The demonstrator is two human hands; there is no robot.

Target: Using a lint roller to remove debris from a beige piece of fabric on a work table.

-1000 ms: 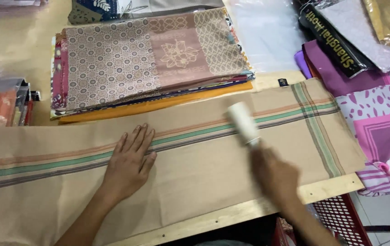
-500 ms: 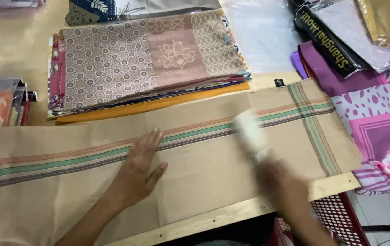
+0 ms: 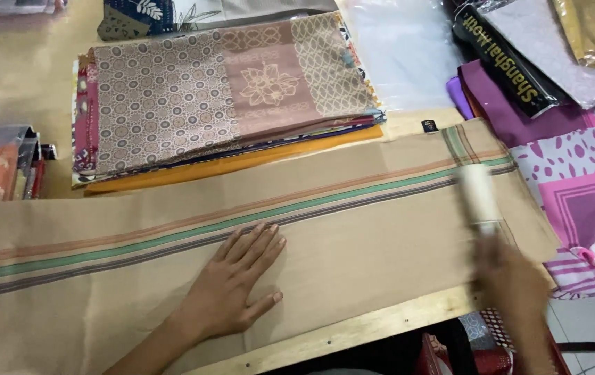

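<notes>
- The right hand [image 3: 513, 278] is smeared by motion blur, so the finger positions can't really be made out; it looks closed around the handle of a white lint roller [image 3: 479, 196], though the handle itself is mostly lost in the blur.
- The roller's white drum is laid on the tan striped cloth [image 3: 353, 236], close to the cloth's right end, just beside the green and brown stripes.
- The cloth is cut off at the left edge of the view, and both forearms are cut off at the bottom.
- A wooden worktop [image 3: 353, 333] is seen under the cloth, its front edge bare with a couple of screw heads.
- Behind the cloth a stack of folded patterned fabrics [image 3: 221, 97] is piled; pink and purple fabrics [image 3: 575, 201] are heaped at the right, some in clear plastic.
- The left hand [image 3: 238, 285] is spread flat, palm down, fingers splayed wide, pressed onto the cloth below the stripes, holding nothing.
</notes>
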